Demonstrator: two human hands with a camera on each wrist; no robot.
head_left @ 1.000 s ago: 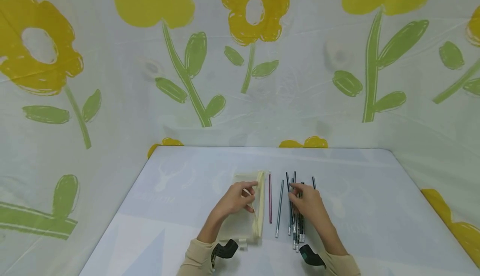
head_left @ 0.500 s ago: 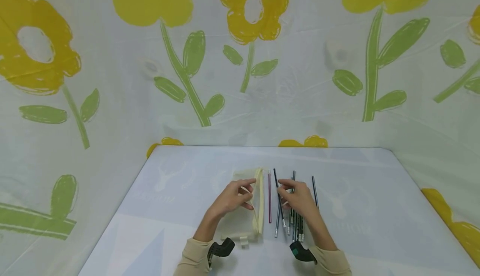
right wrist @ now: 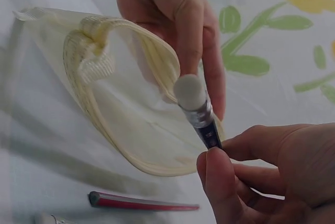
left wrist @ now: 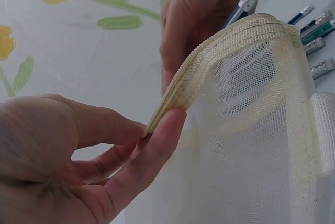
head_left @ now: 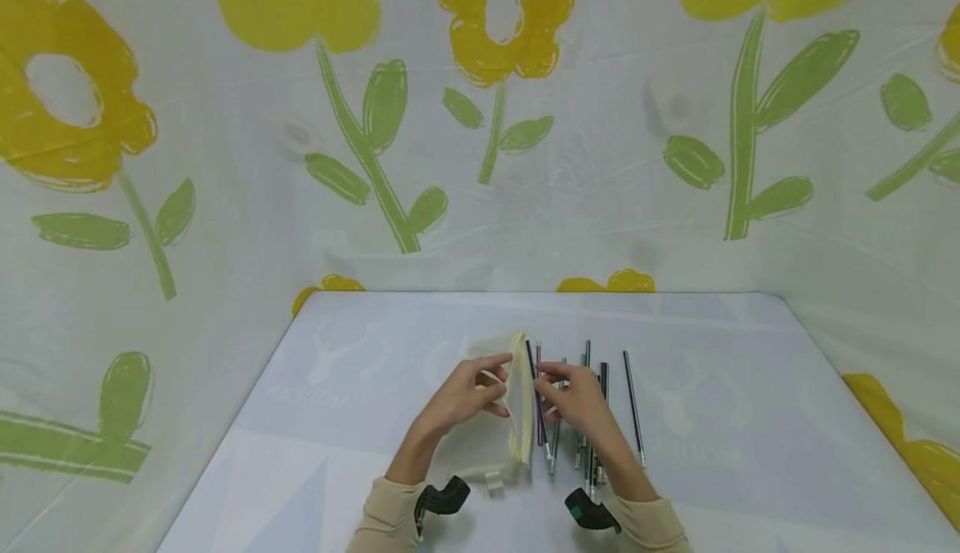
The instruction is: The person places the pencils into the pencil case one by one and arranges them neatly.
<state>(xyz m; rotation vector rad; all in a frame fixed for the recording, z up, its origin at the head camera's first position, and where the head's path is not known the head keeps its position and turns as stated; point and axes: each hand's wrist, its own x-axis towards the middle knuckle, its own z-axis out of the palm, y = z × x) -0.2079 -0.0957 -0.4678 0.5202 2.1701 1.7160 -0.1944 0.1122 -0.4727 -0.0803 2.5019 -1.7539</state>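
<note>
My left hand pinches the zipped edge of a pale yellow mesh pouch between thumb and fingers. The pouch mouth gapes toward the right, as the right wrist view shows. Between thumb and fingertips, my right hand holds a dark blue pencil with a white eraser and a silver ferrule. In the head view this pencil stands slanted right beside the pouch opening. Behind it lies a red pencil on the table, partly covered in the head view.
Several dark pencils lie bunched under and beside my right hand. One pencil lies apart on the right. The white table backs onto a flower-print curtain. A small white tab sticks out at the pouch's near end.
My right hand has moved left from the pencil bunch to the pouch opening, carrying the dark blue pencil. My left hand keeps its pinch on the pouch edge, nearly still.
</note>
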